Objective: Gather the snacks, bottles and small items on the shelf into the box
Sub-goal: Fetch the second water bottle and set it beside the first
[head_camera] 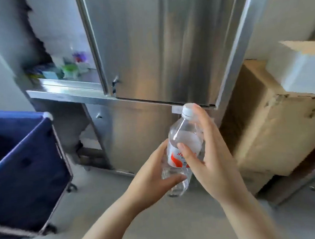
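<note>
Left hand point(157, 177) is gripping the near-upright bottle point(184, 136) low, right hand point(209, 158) clasping higher; cardboard box point(276, 126) is sitting rightward.

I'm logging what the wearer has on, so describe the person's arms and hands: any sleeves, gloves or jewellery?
The left hand and right hand are bare: no gloves, rings or watch show. Both forearms are uncovered, with no sleeve in view.

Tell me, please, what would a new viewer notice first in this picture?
First the clear water bottle at centre, gripped low by the left hand and higher by the right hand. Behind rises a steel cabinet; a blue fabric bin stands left, a cardboard box right.
</note>
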